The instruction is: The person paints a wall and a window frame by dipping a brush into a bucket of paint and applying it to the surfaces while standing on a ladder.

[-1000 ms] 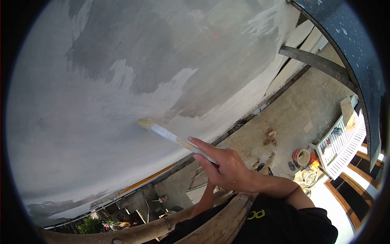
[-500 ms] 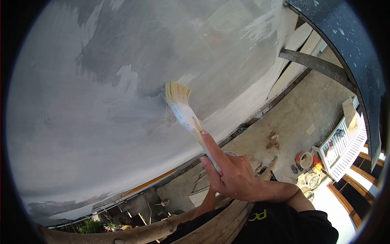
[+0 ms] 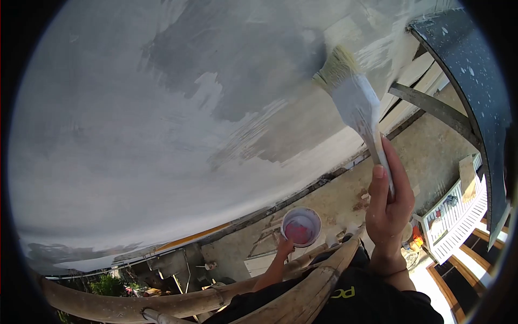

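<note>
From the head view, we see our right hand point(image 3: 389, 208) with its fingers wrapped around the handle of a wide paintbrush point(image 3: 353, 102), thumb laid along the handle. The brush stands nearly upright, its pale bristles touching the grey wall point(image 3: 162, 135) near the wall's upper right corner, just beside a dark metal overhang point(image 3: 469, 70). Lower down, our left hand point(image 3: 284, 247) grips a small paint cup point(image 3: 301, 227) from below; the fingers look closed on it, though they are small and partly hidden. Bamboo scaffold poles point(image 3: 302, 291) cross beneath both arms.
</note>
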### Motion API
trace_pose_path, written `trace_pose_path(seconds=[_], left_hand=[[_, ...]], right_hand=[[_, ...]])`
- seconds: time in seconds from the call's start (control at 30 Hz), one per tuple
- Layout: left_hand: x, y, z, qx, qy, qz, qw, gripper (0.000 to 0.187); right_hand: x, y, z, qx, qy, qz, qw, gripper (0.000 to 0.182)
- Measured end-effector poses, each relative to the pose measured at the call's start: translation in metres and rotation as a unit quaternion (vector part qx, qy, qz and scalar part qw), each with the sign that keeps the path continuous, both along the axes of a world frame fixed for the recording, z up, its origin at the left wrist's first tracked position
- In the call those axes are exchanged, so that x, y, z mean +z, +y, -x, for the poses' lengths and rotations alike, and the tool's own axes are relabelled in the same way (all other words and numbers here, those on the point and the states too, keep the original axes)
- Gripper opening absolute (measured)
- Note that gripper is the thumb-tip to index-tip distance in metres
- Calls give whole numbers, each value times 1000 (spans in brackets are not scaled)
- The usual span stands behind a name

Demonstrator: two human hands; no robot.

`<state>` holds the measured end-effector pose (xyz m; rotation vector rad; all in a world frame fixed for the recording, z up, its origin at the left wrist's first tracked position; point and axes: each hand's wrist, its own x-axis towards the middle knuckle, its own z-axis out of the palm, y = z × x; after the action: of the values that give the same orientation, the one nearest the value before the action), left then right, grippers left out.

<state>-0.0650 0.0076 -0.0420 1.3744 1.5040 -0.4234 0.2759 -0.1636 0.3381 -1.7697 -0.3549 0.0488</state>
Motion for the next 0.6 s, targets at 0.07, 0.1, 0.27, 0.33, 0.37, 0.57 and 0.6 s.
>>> trace_pose_path(seconds=[0.07, 0.1, 0.27, 0.33, 0.37, 0.57, 0.6], left_hand=[[-7, 0, 4, 2, 4, -1, 1000, 59], [-11, 0, 6, 0, -2, 3, 1000, 60], [-23, 6, 9, -25, -18, 18, 999, 64], [-19, 7, 8, -23, -14, 16, 1000, 64], [-17, 7, 8, -21, -12, 15, 1000, 64], [-4, 6, -1, -6, -7, 14, 1000, 64], [-4, 4, -1, -4, -8, 14, 1000, 64]], right_hand=[[-1, 1, -1, -25, 1, 4, 1000, 43], [-2, 8, 3, -8, 3, 0, 1000, 42], [-11, 52, 53, 167, -131, -5, 977, 56], [-15, 66, 76, 221, -135, -25, 966, 57], [-17, 73, 83, 247, -122, -39, 961, 56], [-25, 52, 47, 224, -78, -60, 970, 50], [-28, 43, 32, 205, -68, -63, 974, 48]])
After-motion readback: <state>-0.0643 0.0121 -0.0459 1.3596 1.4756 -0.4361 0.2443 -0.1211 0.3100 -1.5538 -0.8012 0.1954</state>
